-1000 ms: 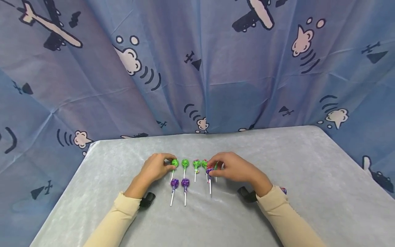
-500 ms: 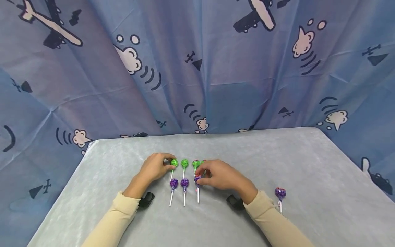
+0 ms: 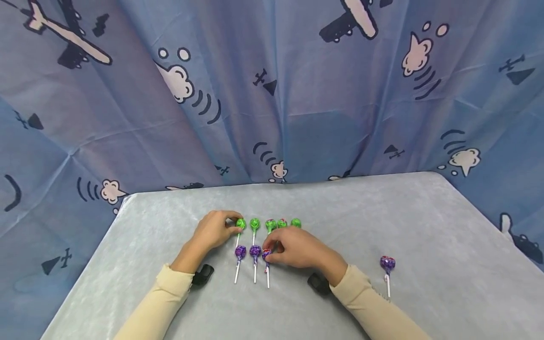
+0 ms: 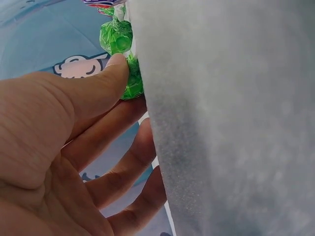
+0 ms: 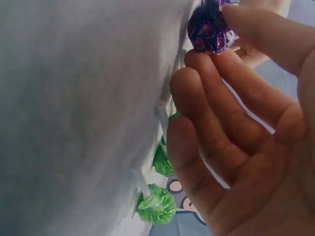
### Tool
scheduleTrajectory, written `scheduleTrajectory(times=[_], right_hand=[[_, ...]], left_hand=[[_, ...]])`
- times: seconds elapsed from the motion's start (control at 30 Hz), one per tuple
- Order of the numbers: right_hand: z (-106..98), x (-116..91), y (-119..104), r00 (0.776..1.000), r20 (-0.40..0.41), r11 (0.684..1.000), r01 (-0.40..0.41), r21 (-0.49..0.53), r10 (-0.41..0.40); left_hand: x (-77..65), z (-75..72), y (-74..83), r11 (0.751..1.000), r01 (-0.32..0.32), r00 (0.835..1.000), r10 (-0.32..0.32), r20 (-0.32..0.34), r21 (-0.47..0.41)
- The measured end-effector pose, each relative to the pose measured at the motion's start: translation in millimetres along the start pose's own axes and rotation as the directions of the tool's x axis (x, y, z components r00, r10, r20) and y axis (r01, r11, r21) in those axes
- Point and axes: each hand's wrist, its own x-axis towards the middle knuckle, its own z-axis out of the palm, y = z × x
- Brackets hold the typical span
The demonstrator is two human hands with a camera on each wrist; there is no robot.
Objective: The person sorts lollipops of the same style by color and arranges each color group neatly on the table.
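My left hand (image 3: 216, 230) pinches the wrapped head of the leftmost green lollipop (image 3: 241, 224) between thumb and forefinger; the left wrist view shows its green wrapper (image 4: 133, 81) by the thumb tip. My right hand (image 3: 297, 248) grips a purple lollipop (image 3: 266, 255) by its head, its white stick pointing toward me. The right wrist view shows that purple head (image 5: 209, 28) between thumb and fingers. Just left of it lie two more purple lollipops, one in the middle (image 3: 255, 251) and one at the left end (image 3: 240, 252). Parts of the green row's sticks are hidden behind my right hand.
More green lollipops (image 3: 255, 224) continue the far row to the right, the last one (image 3: 296, 222) just beyond my right hand. A separate purple lollipop (image 3: 387, 263) lies by my right sleeve. A pale cloth covers the table (image 3: 425, 212); a patterned blue curtain (image 3: 323, 141) hangs behind.
My right hand has moved left and nearer me with the purple lollipop, bringing it beside the other two. The lone purple lollipop at right has come into fuller view. My left hand has stayed put.
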Motion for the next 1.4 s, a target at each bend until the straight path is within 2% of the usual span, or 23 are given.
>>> scheduleTrajectory(times=[0.1,0.23,0.37,0.97,1.17,1.3,1.4], right_hand=[[2.3,0.0,0.4,1.0,0.001,1.0,-0.026,-0.008,0.026],[3.3,0.1,0.8,0.998,-0.035,0.998,-0.056,-0.001,0.056],[1.7,0.0,0.6,0.997,-0.062,0.999,-0.045,-0.003,0.045],[-3.8,-2.2,1.9,0.999,-0.029,0.999,-0.017,0.041,0.018],[-13.0,-5.4,5.1,0.999,-0.03,0.999,-0.016,0.037,0.017],[-21.4,-14.4,8.9,0.999,-0.031,0.998,-0.014,0.055,0.016],[-33.5,-19.7,14.1,0.999,-0.042,0.998,-0.008,0.057,0.01]], left_hand=[[-0.6,1.2,0.0,1.0,0.004,1.0,-0.004,0.009,0.003],[-0.7,1.3,-0.8,1.0,0.008,1.0,-0.008,0.007,0.002],[-0.2,0.4,-1.6,1.0,0.007,1.0,-0.006,0.004,-0.003],[0.8,-0.6,0.0,1.0,-0.004,1.0,0.004,-0.001,-0.019],[0.5,-1.4,1.0,1.0,-0.003,1.0,0.003,0.002,-0.014],[-1.9,-1.3,1.0,1.0,-0.002,1.0,0.002,0.011,-0.021],[0.7,-4.3,0.0,1.0,-0.004,1.0,0.004,0.004,-0.019]])
